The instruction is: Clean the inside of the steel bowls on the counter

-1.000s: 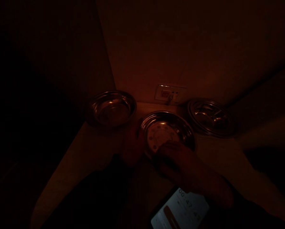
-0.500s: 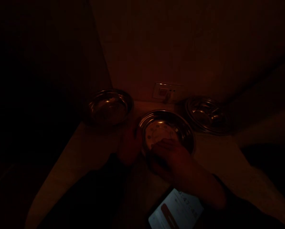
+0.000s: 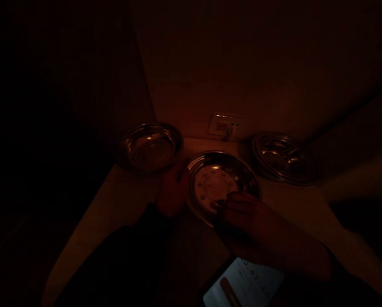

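Observation:
In the dim light, a shiny metal bowl [image 3: 214, 187] with a ring of dark marks on its base sits in the middle of the wooden table. My left hand [image 3: 173, 189] grips the bowl's left rim, thumb towards the edge. Over the front right of the same bowl is my right hand [image 3: 242, 215], its fingers bent and closed. Shadow hides what, if anything, lies under those fingers.
Another metal bowl [image 3: 150, 149] stands at the back left. A metal dish with compartments [image 3: 283, 157] is at the back right. A lit phone [image 3: 245, 281] lies near me. Behind, a socket plate [image 3: 227, 125] with a plug is on the wall. The table [image 3: 101, 221] has edges left and right.
My right hand has moved right and slightly towards me, uncovering more of the bowl's base. My left hand stays at the rim. The view has shifted slightly.

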Tool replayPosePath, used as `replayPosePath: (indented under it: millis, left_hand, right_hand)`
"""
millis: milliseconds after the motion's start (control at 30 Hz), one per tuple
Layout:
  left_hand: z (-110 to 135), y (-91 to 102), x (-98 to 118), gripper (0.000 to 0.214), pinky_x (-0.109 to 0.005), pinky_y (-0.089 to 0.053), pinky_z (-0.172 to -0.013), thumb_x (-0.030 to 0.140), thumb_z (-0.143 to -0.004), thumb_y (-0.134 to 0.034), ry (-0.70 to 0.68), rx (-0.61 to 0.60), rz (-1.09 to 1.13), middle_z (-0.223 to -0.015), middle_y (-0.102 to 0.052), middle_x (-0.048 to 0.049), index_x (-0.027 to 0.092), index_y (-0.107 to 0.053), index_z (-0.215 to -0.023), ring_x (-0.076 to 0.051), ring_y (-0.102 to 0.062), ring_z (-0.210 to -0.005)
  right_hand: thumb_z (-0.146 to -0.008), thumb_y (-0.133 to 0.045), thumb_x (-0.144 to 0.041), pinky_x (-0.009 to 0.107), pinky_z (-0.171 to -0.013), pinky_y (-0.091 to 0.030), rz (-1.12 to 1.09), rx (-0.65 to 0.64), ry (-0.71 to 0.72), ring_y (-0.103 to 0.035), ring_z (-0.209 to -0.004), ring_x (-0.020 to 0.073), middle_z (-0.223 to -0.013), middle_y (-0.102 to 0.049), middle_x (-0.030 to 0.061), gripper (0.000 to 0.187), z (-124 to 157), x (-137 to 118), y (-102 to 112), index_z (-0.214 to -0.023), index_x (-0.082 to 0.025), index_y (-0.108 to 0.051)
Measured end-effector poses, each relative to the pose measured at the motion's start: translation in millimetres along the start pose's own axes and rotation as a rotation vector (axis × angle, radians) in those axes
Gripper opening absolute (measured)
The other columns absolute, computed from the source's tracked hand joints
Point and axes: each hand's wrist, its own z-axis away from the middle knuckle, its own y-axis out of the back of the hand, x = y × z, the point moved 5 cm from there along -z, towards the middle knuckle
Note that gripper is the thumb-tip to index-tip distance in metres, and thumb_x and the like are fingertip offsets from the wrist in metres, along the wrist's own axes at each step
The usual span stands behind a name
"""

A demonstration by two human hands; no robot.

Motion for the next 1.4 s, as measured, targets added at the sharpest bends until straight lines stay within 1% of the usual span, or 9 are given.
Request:
replayPosePath:
  millis: [167, 433, 633, 767, 900, 1033, 1167, 1333, 1400]
  left_hand:
    - [-0.6, -0.2, -4.2, 0.041, -0.039, -0.044, -0.105, 0.035, -0.091, -0.044, 0.049, 0.006, 0.111, -0.127, -0.066, -0.0085, 0.014, -0.063, -0.122, -0.024, -0.060, -0.118]
    - [7.3, -9.3, -1.2, 0.042, -0.039, -0.039, -0.109, 0.034, -0.093, -0.042, 0.029, -0.024, 0.080, -0.135, -0.060, -0.0096, 0.016, -0.057, -0.128, -0.023, -0.054, -0.125]
    - [9.6, -14.0, 2.1, 0.042, -0.039, -0.041, -0.107, 0.029, -0.094, -0.039, -0.117, -0.048, 0.096, -0.133, -0.062, -0.0081, 0.017, -0.056, -0.130, -0.022, -0.057, -0.122]
    - [9.2, -12.1, -0.2, 0.041, -0.041, -0.040, -0.109, 0.025, -0.093, -0.040, -0.087, 0.012, 0.034, -0.132, -0.063, -0.0098, 0.015, -0.058, -0.128, -0.023, -0.057, -0.123]
    - [9.1, -13.5, 0.8, 0.041, -0.041, -0.042, -0.106, 0.026, -0.093, -0.039, -0.087, -0.012, 0.052, -0.130, -0.063, -0.0108, 0.014, -0.059, -0.126, -0.024, -0.059, -0.120]
    - [12.0, -13.0, 2.4, 0.042, -0.039, -0.042, -0.106, 0.027, -0.093, -0.038, -0.039, -0.003, 0.015, -0.130, -0.063, -0.0106, 0.014, -0.058, -0.127, -0.024, -0.058, -0.120]
    - [14.1, -12.5, 3.5, 0.040, -0.038, -0.043, -0.105, 0.026, -0.093, -0.038, -0.065, 0.009, 0.021, -0.128, -0.065, -0.0084, 0.015, -0.059, -0.125, -0.022, -0.060, -0.118]
    - [13.6, -14.5, 4.2, 0.039, -0.035, -0.045, -0.102, 0.027, -0.093, -0.039, -0.106, -0.010, 0.036, -0.125, -0.066, -0.0093, 0.015, -0.059, -0.125, -0.022, -0.061, -0.115]
    - [14.4, -15.0, 6.2, 0.039, -0.036, -0.045, -0.102, 0.026, -0.093, -0.039, -0.096, -0.009, 0.018, -0.125, -0.066, -0.0103, 0.013, -0.059, -0.124, -0.023, -0.062, -0.115]
  right_hand:
    - [-0.081, -0.057, -0.015, 0.037, -0.080, -0.041, 0.087, 0.082, 0.034, -0.055, -0.086, 0.0218, -0.087, -0.065, 0.0062, 0.009, -2.1, -0.2, -6.2, -0.088, -0.016, -0.062]
    - [-0.085, -0.054, -0.015, 0.037, -0.077, -0.041, 0.075, 0.147, -0.013, -0.056, -0.083, 0.0214, -0.084, -0.065, 0.0063, 0.010, -2.4, 8.3, 2.5, -0.091, -0.014, -0.062]
    - [-0.089, -0.050, -0.017, 0.038, -0.079, -0.041, 0.074, 0.177, -0.069, -0.054, -0.084, 0.0219, -0.085, -0.063, 0.0073, 0.010, -9.9, 2.0, -7.5, -0.089, -0.015, -0.060]
    - [-0.086, -0.053, -0.015, 0.038, -0.077, -0.040, 0.065, 0.085, -0.079, -0.054, -0.087, 0.0227, -0.090, -0.063, 0.0067, 0.006, -8.1, -0.2, -5.6, -0.088, -0.017, -0.059]
    - [-0.082, -0.055, -0.012, 0.036, -0.077, -0.040, -0.026, -0.025, -0.101, -0.053, -0.086, 0.0214, -0.085, -0.062, 0.0045, 0.008, -2.5, 6.9, 6.2, -0.081, -0.019, -0.058]
    - [-0.083, -0.053, -0.012, 0.036, -0.077, -0.039, -0.035, 0.042, -0.157, -0.053, -0.085, 0.0214, -0.086, -0.062, 0.0053, 0.008, -12.3, 4.3, 1.1, -0.080, -0.018, -0.057]
    - [-0.087, -0.050, -0.014, 0.036, -0.074, -0.039, 0.016, 0.120, -0.176, -0.053, -0.084, 0.0212, -0.087, -0.062, 0.0055, 0.008, -23.4, -4.1, -5.6, -0.087, -0.018, -0.057]
    - [-0.082, -0.056, -0.012, 0.037, -0.079, -0.038, -0.016, -0.042, -0.166, -0.055, -0.086, 0.0215, -0.088, -0.063, 0.0037, 0.007, -11.6, 2.1, 2.8, -0.082, -0.019, -0.057]
    - [-0.082, -0.056, -0.012, 0.037, -0.079, -0.039, -0.037, -0.048, -0.180, -0.056, -0.086, 0.0217, -0.089, -0.064, 0.0040, 0.007, -9.1, 4.4, 3.6, -0.082, -0.019, -0.058]
